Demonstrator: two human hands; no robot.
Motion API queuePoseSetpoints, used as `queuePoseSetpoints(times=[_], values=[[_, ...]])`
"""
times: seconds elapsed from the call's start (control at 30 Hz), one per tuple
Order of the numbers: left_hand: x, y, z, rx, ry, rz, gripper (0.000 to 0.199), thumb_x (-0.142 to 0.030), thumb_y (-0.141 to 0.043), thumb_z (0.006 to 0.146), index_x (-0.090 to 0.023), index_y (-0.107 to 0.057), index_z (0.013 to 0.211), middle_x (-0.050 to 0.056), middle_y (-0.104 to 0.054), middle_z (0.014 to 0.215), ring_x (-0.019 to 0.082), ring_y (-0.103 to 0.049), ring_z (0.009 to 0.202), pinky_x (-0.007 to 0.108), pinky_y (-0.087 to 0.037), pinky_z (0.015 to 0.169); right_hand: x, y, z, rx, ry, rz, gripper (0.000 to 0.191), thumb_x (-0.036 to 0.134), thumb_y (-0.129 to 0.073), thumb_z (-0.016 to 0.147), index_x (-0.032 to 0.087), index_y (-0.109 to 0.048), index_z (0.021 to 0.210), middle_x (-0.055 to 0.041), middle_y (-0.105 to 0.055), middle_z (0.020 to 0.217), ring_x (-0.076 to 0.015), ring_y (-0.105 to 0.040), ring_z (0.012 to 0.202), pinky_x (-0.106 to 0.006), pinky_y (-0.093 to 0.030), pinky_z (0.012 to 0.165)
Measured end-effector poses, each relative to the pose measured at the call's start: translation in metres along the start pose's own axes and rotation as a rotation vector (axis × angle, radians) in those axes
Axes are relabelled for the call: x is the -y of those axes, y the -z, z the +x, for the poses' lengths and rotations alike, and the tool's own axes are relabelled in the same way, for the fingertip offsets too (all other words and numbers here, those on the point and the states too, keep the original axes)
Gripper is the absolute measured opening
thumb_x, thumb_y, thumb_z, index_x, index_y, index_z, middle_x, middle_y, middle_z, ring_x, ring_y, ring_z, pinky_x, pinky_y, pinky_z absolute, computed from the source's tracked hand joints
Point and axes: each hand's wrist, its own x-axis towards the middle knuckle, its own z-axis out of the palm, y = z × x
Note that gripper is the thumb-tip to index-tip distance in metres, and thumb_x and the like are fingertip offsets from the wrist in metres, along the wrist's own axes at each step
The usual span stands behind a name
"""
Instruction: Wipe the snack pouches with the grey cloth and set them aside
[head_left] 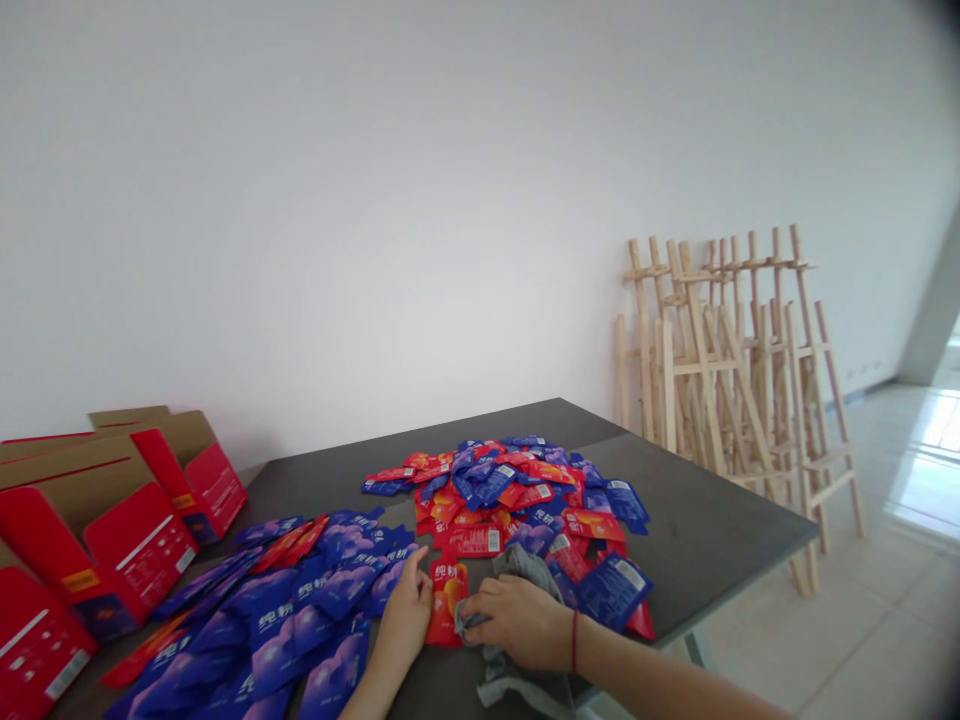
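Observation:
A red pouch (442, 590) with orange fruit printed on it lies flat on the table between my two hands. My right hand (517, 622) is closed on a grey cloth (529, 568), part of which covers the right side of this pouch. Along the pouch's left edge rests my left hand (407, 607), a finger stretched out; its other fingers are partly hidden. Behind the hands is a mixed heap of red and blue pouches (491, 485). To the left of my left hand, mostly blue pouches (300, 610) lie overlapping, with a few red ones among them.
Several open red cardboard boxes (139, 550) stand at the left end of the dark table (675, 510). The table backs onto a white wall (420, 220). Wooden easels (705, 370) lean together at the right, on a tiled floor (870, 590).

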Motion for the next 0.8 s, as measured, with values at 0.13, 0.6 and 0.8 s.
queuePoseSetpoints(times=[0.13,0.6,0.8], values=[[0.000,0.000,-0.002,-0.017,0.000,0.008,0.052,-0.024,-0.042,0.077,-0.009,-0.051,0.126,-0.003,-0.055,0.065,0.018,-0.056,0.061,0.032,-0.046,0.067,-0.003,-0.007,0.012,-0.013,-0.207,-0.054,0.021,0.017,-0.053,0.086,0.019,-0.064,0.103,-0.0063,-0.062,0.119,-0.0244,-0.052,0.100,-0.035,-0.042,0.078],[-0.004,-0.001,-0.006,-0.055,-0.053,0.073,0.053,-0.031,-0.039,0.080,-0.011,-0.051,0.128,0.002,-0.061,0.076,0.020,-0.061,0.071,0.036,-0.049,0.075,0.011,-0.003,0.020,-0.055,-0.345,0.081,0.032,0.014,-0.049,0.084,0.019,-0.064,0.112,-0.0075,-0.062,0.120,-0.0237,-0.053,0.104,-0.033,-0.043,0.085],[-0.008,0.001,-0.009,-0.047,-0.100,0.051,0.048,-0.034,-0.041,0.081,-0.015,-0.053,0.123,0.003,-0.063,0.078,0.022,-0.062,0.074,0.038,-0.050,0.076,-0.005,-0.013,0.051,-0.131,-0.515,0.083,0.031,0.008,-0.044,0.083,0.013,-0.065,0.105,-0.0128,-0.063,0.110,-0.0259,-0.054,0.105,-0.036,-0.044,0.088]])
